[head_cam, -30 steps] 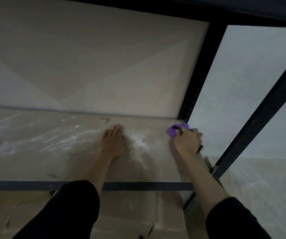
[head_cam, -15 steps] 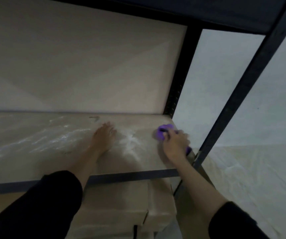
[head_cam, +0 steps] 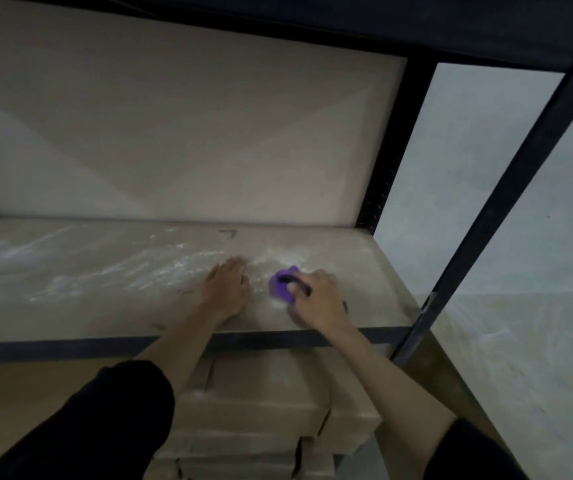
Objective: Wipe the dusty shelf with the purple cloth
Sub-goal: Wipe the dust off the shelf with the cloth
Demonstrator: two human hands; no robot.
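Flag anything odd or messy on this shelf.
White dust streaks smear the shelf left of the left hand, not yet wiped; the right hand grips the purple cloth. Nothing looks damaged or askew.

Two hands: left hand (head_cam: 226, 292), right hand (head_cam: 316, 301). One dusty shelf (head_cam: 70, 299) beneath them. One purple cloth (head_cam: 280, 289) in the right. Two black uprights (head_cam: 506, 188) to their right. Cardboard boxes (head_cam: 261, 393) below them, count unclear.

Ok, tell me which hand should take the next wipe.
Right. The right hand grips the purple cloth beside the white dust; the left hand rests bare on the shelf.
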